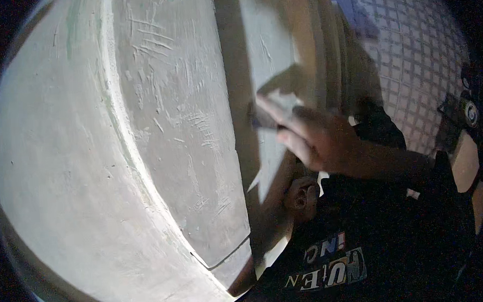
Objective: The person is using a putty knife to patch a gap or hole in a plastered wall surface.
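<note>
My right hand [318, 140] reaches in from the right, its fingers closed round a small dark block [264, 119] that looks like a sanding block; motion blur hides its exact kind. The block is at the narrow pale side face [264, 33] of a plastered wall, just beyond the corner. Below it, in shadow near my shirt, my left hand [302, 198] shows curled fingers; what they hold, if anything, is hidden. Left of the corner, the grey wall face [181, 110] carries scratch marks and rough ridges.
A bright, rough vertical seam [126, 133] splits the grey face from a smoother pale wall [55, 157] on the left. Stepped brown edging [317, 47] stands beyond the side face. At the upper right is a grid-patterned tiled surface [403, 49]. My dark printed shirt [393, 220] fills the lower right.
</note>
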Demonstrator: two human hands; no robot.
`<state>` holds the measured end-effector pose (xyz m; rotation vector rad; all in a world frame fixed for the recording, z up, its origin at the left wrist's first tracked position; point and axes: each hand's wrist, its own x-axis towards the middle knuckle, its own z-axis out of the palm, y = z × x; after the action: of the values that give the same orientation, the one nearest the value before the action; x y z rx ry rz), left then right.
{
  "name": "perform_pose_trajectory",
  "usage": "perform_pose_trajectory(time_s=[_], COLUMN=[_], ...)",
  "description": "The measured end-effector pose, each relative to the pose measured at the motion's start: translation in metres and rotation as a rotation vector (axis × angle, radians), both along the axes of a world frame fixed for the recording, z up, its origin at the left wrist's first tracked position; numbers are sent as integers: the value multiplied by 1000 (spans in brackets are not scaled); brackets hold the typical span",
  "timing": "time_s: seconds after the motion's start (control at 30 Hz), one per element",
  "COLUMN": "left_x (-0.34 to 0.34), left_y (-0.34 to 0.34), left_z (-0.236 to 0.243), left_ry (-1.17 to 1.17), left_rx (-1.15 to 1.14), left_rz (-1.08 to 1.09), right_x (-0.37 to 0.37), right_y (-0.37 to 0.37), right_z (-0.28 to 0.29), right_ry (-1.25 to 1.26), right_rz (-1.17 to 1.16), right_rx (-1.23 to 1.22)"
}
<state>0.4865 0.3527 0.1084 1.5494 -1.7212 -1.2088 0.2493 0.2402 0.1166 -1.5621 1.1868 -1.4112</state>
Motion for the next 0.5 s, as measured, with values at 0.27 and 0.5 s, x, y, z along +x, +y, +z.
perform_pose_trajectory(time_s=[0.27, 0.5], left_x=[-13, -29], left_y=[7, 13], left_z=[4, 6], left_ry=[-29, -109], left_rx=[-20, 25], left_rz=[50, 87], right_x=[6, 10], right_y=[9, 22], right_z=[17, -10], right_ry=[-309, -420], right_rz=[11, 161], right_rx=[180, 458])
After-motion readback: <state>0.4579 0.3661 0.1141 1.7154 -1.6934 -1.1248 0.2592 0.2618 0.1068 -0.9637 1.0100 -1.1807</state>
